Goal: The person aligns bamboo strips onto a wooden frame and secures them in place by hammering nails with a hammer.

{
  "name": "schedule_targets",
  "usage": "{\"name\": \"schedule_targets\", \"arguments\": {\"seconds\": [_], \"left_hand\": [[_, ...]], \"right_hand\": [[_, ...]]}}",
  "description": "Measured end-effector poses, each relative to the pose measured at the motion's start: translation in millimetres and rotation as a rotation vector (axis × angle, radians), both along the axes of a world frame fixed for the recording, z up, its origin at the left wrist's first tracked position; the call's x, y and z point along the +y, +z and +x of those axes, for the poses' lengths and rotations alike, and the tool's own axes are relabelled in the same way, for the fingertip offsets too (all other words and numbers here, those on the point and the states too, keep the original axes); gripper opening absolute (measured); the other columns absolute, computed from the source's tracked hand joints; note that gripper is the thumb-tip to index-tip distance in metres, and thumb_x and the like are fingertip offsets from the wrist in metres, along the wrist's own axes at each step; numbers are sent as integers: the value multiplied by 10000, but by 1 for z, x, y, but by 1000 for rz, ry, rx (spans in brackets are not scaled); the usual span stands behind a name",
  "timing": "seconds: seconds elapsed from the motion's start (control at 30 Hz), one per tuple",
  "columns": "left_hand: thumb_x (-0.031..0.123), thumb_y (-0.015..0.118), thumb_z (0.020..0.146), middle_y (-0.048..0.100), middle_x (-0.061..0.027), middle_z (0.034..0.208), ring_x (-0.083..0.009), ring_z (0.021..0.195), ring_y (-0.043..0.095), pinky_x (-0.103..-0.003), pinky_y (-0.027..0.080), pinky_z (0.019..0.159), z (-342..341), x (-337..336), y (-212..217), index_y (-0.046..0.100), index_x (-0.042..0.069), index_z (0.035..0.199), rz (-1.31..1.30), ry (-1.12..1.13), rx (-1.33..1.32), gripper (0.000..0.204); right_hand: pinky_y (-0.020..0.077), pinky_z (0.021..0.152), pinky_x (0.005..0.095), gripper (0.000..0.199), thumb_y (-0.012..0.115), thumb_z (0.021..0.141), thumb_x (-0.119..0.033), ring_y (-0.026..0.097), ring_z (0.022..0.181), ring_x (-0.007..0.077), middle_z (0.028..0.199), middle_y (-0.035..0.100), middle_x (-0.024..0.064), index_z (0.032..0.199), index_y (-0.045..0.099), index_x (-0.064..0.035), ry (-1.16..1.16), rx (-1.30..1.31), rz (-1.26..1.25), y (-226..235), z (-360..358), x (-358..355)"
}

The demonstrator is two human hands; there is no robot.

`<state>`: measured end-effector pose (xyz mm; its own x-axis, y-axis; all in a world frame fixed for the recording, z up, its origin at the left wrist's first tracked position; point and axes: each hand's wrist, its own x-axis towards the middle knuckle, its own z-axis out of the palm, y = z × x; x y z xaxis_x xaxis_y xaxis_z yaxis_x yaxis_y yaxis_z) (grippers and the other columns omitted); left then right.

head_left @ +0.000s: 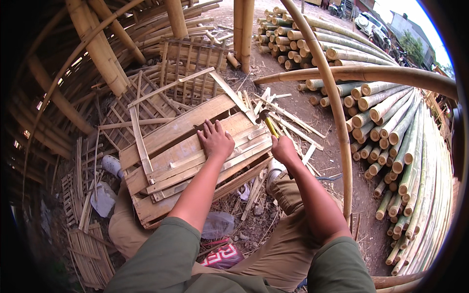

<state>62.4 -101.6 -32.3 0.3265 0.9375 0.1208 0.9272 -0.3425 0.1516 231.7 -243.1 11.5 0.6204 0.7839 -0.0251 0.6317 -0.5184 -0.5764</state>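
My left hand [216,141] lies flat with its fingers spread on a low bench of wooden planks [178,123] between my legs. My right hand [284,148] is closed round the handle of a hammer [271,128], which has yellow on its handle and a dark head. The hammer head is close to the bench's right end, by an upright bamboo strip of a thin frame [233,94]. This frame stands along the bench's far side, with another upright [139,139] at the left. Several long bamboo slats [229,163] lie side by side across the bench's near part.
Large stacks of cut bamboo poles [386,100] fill the right. Curved bamboo poles [337,122] arch close to my right arm. Slatted bamboo panels [190,68] lean behind the bench. Split strips [298,124] and a clear plastic bag [218,224] lie on the dirt ground.
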Motion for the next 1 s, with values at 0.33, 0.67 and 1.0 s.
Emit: {"name": "schedule_targets", "arguments": {"seconds": [0.33,0.67,1.0], "left_hand": [[319,364,954,181,-222,1586,-330,1488,133,-536,43,1191,-3,-2,-1,277,45,1513,-19,4,-39,628],[281,388,938,187,-220,1585,-326,1493,114,-503,38,1202,-2,0,-3,258,40,1519,23,-18,-98,642],[286,398,943,230,-225,1570,-324,1477,180,-505,83,1195,-5,-1,-6,307,43,1499,70,-2,-92,614]], "right_hand": [[485,648,538,442,457,1016,-305,624,710,479,745,629,301,806,590,60,-186,-132,287,19,-18,-4],[485,744,541,473,475,1000,-298,624,767,501,805,625,348,813,639,104,-97,-29,91,12,-25,-7],[455,616,545,383,458,1015,-261,587,669,494,668,587,297,850,572,66,-183,-135,407,26,-30,-14]]}}
